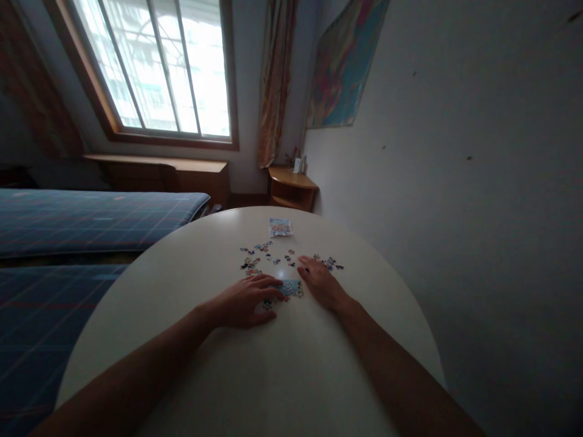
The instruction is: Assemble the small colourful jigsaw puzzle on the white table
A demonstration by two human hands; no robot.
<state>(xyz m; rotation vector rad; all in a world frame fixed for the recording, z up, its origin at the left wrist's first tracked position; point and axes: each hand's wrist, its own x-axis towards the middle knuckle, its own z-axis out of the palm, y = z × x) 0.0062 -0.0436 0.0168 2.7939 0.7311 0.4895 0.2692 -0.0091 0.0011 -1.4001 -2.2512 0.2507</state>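
My left hand [248,300] lies low over a partly joined jigsaw puzzle [291,287], fingers stretched out and spread, covering its left part. The joined part is light blue with a patterned picture. A few puzzle pieces [268,303] show between the left thumb and fingers. Just right of the puzzle, my right hand [321,282] reaches forward over the table, its fingers extended and thumb apart. A small dark spot shows between that thumb and the fingers; I cannot tell whether it is a piece or shadow. Loose jigsaw pieces [332,263] lie beside the right fingers.
More loose pieces [250,264] are scattered ahead of my left hand on the round white table [191,376]. Behind them lies a small picture sheet or packet [280,227]. A bed with a plaid cover [91,221] is at left, a wall [501,243] at right, a corner shelf [291,177] beyond.
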